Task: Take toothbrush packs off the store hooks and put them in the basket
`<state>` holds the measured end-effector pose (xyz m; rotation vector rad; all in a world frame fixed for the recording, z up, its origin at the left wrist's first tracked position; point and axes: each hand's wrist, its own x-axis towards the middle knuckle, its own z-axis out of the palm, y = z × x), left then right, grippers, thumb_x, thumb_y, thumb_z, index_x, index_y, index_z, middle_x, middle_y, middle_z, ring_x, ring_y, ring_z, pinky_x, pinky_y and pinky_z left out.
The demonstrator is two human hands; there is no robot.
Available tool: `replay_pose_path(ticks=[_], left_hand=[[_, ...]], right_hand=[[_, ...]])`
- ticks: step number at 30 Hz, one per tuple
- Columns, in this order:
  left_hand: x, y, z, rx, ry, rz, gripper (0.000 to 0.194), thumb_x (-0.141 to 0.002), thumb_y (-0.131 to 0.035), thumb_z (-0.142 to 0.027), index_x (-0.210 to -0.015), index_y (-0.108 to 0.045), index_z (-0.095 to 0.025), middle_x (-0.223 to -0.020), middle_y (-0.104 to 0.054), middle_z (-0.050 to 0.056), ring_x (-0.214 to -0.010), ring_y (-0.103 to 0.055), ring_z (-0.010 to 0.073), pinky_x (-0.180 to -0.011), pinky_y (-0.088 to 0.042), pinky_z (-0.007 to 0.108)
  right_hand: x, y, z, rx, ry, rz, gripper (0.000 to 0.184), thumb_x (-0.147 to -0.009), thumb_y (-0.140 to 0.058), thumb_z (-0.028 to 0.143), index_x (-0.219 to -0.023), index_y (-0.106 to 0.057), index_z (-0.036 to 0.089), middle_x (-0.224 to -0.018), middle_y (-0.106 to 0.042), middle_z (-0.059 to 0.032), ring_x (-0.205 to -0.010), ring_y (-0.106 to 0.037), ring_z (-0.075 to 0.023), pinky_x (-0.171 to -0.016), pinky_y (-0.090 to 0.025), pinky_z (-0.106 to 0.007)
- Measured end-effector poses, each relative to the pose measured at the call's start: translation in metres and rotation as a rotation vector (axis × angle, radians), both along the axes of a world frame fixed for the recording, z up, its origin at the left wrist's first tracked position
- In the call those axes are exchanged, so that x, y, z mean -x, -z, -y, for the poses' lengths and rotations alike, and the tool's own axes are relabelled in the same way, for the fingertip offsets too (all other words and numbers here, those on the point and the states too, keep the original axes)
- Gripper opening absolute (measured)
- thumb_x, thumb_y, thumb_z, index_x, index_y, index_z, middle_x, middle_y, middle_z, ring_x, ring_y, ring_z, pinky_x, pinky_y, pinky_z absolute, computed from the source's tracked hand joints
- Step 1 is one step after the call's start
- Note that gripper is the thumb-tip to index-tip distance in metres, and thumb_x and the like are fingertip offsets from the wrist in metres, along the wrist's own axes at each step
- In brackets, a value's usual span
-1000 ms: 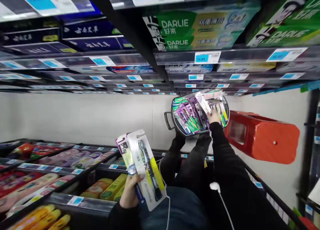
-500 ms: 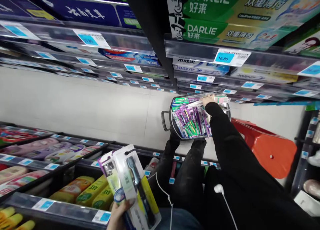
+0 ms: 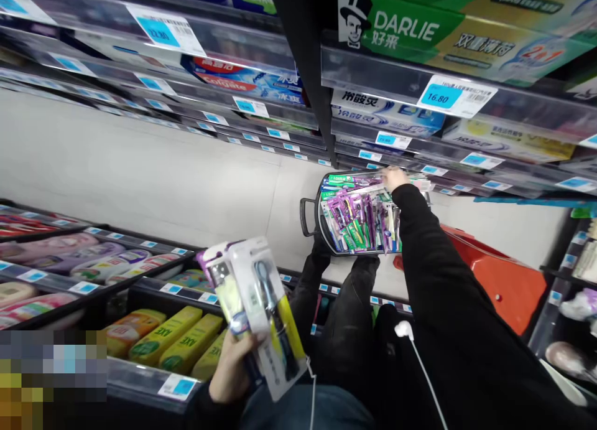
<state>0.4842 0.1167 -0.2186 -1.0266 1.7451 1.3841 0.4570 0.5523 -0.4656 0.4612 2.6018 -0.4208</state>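
My left hand (image 3: 236, 363), closed, holds a few packaged toothbrushes (image 3: 270, 321) upright at the lower middle. The front pack is clear and white with a dark brush and a yellow strip. Farther down the aisle a dark basket (image 3: 308, 217) with a black handle stands on the floor, filled with purple, green and white toothbrush packs (image 3: 357, 223). At its far right part my right hand (image 3: 394, 178) reaches in with fingers bent down among the packs. Its fingertips are hidden, so what they grip cannot be made out.
Shelves of toothpaste boxes (image 3: 410, 32) line the top side. Along the lower left a shelf holds yellow bottles (image 3: 170, 340) and several pouches. An orange-red bin-like object (image 3: 508, 293) stands right of the basket. White earphone cords (image 3: 426, 380) hang in front of my body.
My left hand has risen and shifted right with the toothbrush packs. My right hand has moved slightly right and up along the basket's far side. The view has tilted a little.
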Motion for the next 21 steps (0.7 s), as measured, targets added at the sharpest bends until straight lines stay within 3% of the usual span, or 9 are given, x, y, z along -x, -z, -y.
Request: replay_pose_path(ticks=[3, 4, 5, 7, 9, 11, 13, 21], left_hand=[[0.022, 0.018, -0.035, -0.140, 0.074, -0.056, 0.044, -0.037, -0.075, -0.016, -0.081, -0.069, -0.016, -0.061, -0.070, 0.003, -0.070, -0.069, 0.0314, -0.064, -0.058, 0.037], [0.027, 0.023, -0.049, -0.197, 0.086, -0.080, 0.041, -0.037, -0.075, -0.015, -0.078, -0.069, -0.015, -0.063, -0.071, 0.004, -0.070, -0.069, 0.0303, -0.065, -0.058, 0.038], [0.030, 0.028, -0.063, -0.258, 0.095, -0.101, 0.038, -0.037, -0.075, -0.014, -0.075, -0.069, -0.015, -0.065, -0.072, 0.004, -0.068, -0.069, 0.0290, -0.066, -0.058, 0.038], [0.031, 0.036, -0.089, -0.391, 0.109, -0.108, 0.034, -0.040, -0.075, -0.014, -0.073, -0.068, -0.015, -0.068, -0.072, 0.004, -0.068, -0.069, 0.0273, -0.068, -0.057, 0.039], [0.026, 0.041, -0.111, -0.502, 0.127, -0.108, 0.033, -0.042, -0.076, -0.015, -0.074, -0.067, -0.015, -0.070, -0.073, 0.004, -0.071, -0.070, 0.0277, -0.070, -0.057, 0.039], [0.020, 0.042, -0.126, -0.577, 0.151, -0.121, 0.034, -0.043, -0.077, -0.015, -0.075, -0.067, -0.015, -0.074, -0.073, 0.005, -0.077, -0.069, 0.0286, -0.072, -0.056, 0.040], [0.014, 0.042, -0.135, -0.614, 0.181, -0.128, 0.035, -0.045, -0.077, -0.016, -0.078, -0.067, -0.015, -0.077, -0.073, 0.005, -0.081, -0.069, 0.0289, -0.075, -0.056, 0.040], [0.006, 0.034, -0.140, -0.638, 0.242, -0.101, 0.040, -0.049, -0.079, -0.018, -0.087, -0.066, -0.013, -0.078, -0.072, 0.005, -0.077, -0.067, 0.0254, -0.075, -0.054, 0.038]], right_hand=[[-0.023, -0.044, 0.026, 0.168, 0.288, -0.303, 0.038, -0.093, -0.034, 0.029, -0.115, -0.061, 0.015, -0.109, -0.065, -0.0145, -0.100, -0.059, -0.0254, -0.093, -0.044, -0.044], [-0.035, -0.063, 0.044, 0.318, 0.431, -0.448, 0.034, -0.092, -0.037, 0.033, -0.109, -0.063, 0.018, -0.105, -0.066, -0.0114, -0.096, -0.060, -0.0241, -0.089, -0.047, -0.043], [-0.049, -0.084, 0.065, 0.530, 0.485, -0.535, 0.028, -0.089, -0.045, 0.037, -0.101, -0.063, 0.019, -0.102, -0.067, -0.0088, -0.092, -0.061, -0.0223, -0.087, -0.049, -0.041], [-0.078, -0.125, 0.112, 0.980, 0.445, -0.491, 0.025, -0.086, -0.053, 0.039, -0.102, -0.061, 0.021, -0.096, -0.067, -0.0053, -0.087, -0.063, -0.0190, -0.083, -0.051, -0.036], [-0.103, -0.160, 0.154, 1.216, 0.489, -0.404, 0.033, -0.083, -0.061, 0.040, -0.110, -0.055, 0.022, -0.095, -0.067, -0.0047, -0.085, -0.064, -0.0179, -0.080, -0.052, -0.035], [-0.121, -0.185, 0.183, 1.290, 0.606, -0.384, 0.036, -0.079, -0.067, 0.039, -0.108, -0.054, 0.023, -0.095, -0.067, -0.0042, -0.085, -0.065, -0.0182, -0.079, -0.053, -0.034], [-0.131, -0.199, 0.197, 1.287, 0.729, -0.411, 0.034, -0.076, -0.070, 0.038, -0.103, -0.054, 0.024, -0.096, -0.067, -0.0037, -0.087, -0.066, -0.0191, -0.079, -0.054, -0.034], [-0.144, -0.214, 0.197, 1.082, 0.881, -0.495, 0.030, -0.074, -0.068, 0.032, -0.102, -0.057, 0.027, -0.093, -0.068, -0.0026, -0.082, -0.066, -0.0208, -0.073, -0.055, -0.036]])
